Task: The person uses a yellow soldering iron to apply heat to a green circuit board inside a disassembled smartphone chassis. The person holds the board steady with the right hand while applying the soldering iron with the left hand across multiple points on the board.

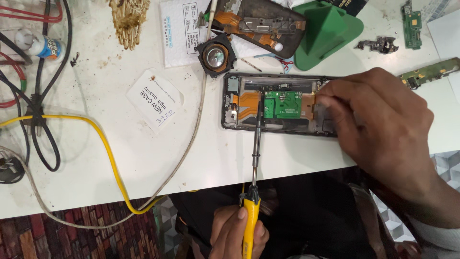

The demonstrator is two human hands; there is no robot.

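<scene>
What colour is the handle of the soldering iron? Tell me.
Yellow, with a black collar: the soldering iron handle, held in the left hand, shows best in the head view.

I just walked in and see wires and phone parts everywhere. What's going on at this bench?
A person is working on an opened phone lying on the white table. The left hand holds a yellow-handled soldering iron, its tip at the edge of the small green board inside the phone. The right hand rests over the phone's right end, fingertips pinching near an orange flex cable. Loose boards and a second opened phone lie nearby.
</scene>
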